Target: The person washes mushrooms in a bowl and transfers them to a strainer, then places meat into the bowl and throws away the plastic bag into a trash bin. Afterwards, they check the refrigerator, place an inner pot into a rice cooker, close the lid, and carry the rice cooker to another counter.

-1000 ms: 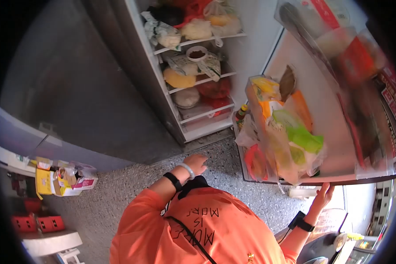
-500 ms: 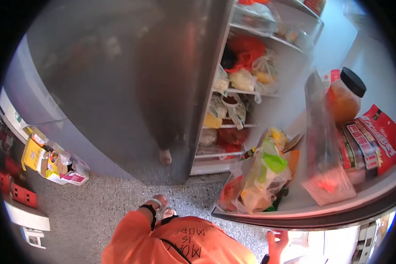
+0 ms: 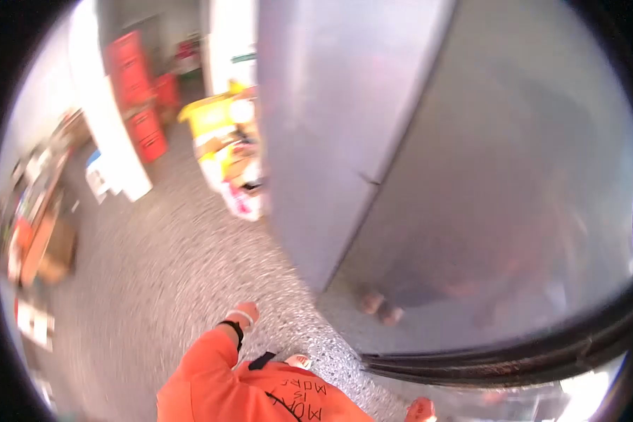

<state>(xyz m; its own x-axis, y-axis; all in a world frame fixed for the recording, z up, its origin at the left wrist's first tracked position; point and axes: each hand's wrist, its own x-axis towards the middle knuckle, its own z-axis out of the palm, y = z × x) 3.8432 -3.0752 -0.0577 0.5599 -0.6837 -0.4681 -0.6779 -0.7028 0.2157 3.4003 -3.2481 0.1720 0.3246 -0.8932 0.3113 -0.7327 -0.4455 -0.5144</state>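
My left hand (image 3: 245,313) hangs in front of me over the speckled floor, a white bracelet and a black band at its wrist. Its fingers look curled in, and I see nothing in them. Low in the view, my right hand (image 3: 420,409) is below the dark edge (image 3: 499,362) of the refrigerator door. Blur hides its fingers, and I cannot tell whether it touches the door. The grey refrigerator front (image 3: 499,176) fills the right side, with blurred reflections in it. None of the food inside shows now.
Beside the refrigerator's side panel (image 3: 330,126) stands an opened yellow carton (image 3: 207,119) with packaging in it. Red boxes (image 3: 146,130) are stacked behind a white post (image 3: 112,105). A brown cardboard box (image 3: 58,246) sits at the far left on the speckled floor (image 3: 155,281).
My view has turned left. The refrigerator shelves and filled door racks have gone out of sight; the grey front now spans the right. The yellow carton and red boxes appear farther right.
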